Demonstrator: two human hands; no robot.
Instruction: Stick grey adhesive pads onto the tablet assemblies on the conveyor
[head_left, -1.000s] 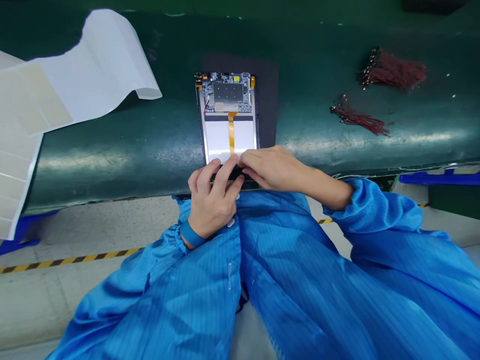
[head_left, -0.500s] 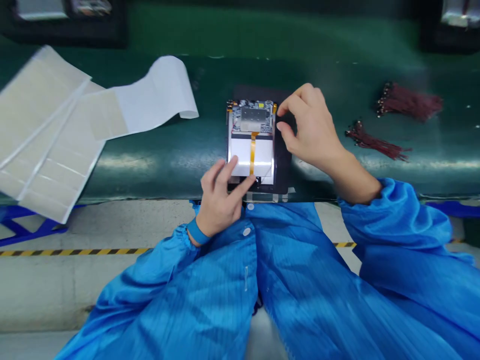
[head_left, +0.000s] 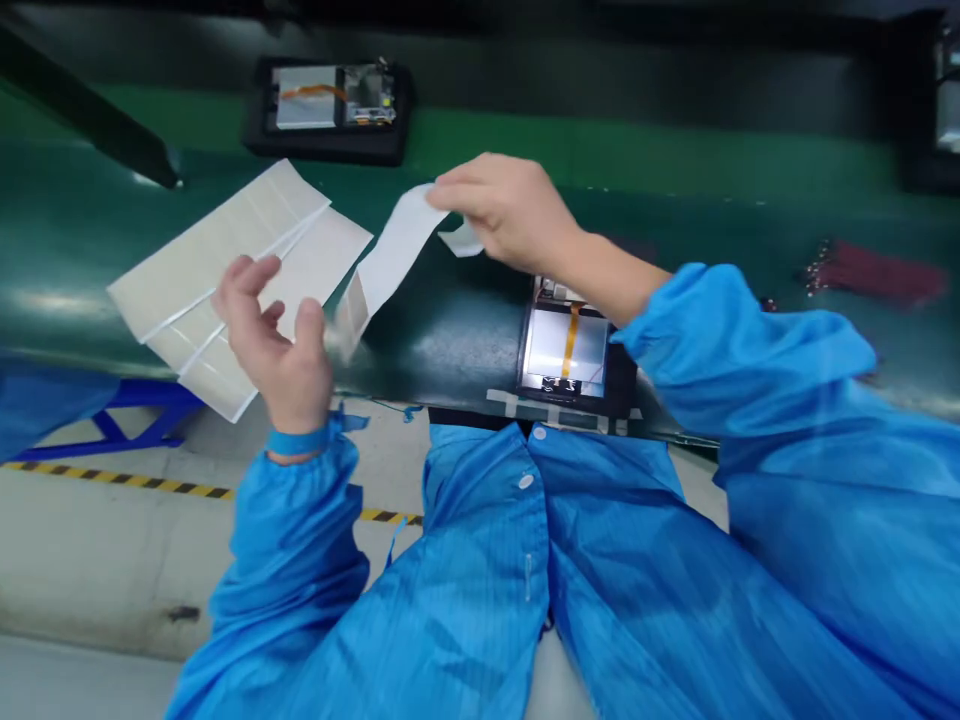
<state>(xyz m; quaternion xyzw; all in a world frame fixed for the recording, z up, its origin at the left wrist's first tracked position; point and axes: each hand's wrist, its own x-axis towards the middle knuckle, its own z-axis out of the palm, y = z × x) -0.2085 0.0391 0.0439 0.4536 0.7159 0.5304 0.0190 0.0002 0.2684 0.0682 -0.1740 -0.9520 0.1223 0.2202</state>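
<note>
Where pale rectangular adhesive sheets (head_left: 195, 270) lie on the green conveyor belt (head_left: 75, 230), the left hand (head_left: 279, 345) hovers with fingers spread, its thumb perhaps brushing the blurred lower end of the curling white paper strip (head_left: 390, 255). The right hand (head_left: 502, 210) pinches that strip's upper end, held above the belt. Under its forearm lies an opened tablet with an orange flex cable (head_left: 566, 345), then dark red wire bundles (head_left: 877, 275).

On the tabletop (head_left: 465, 330), centre left of the frame: sheets (head_left: 195, 260), with a strip (head_left: 390, 255) just right. Lower centre, at the near edge: a tablet (head_left: 566, 345). Upper centre, behind: a second tablet (head_left: 330, 95). Far right: wires (head_left: 877, 275).
</note>
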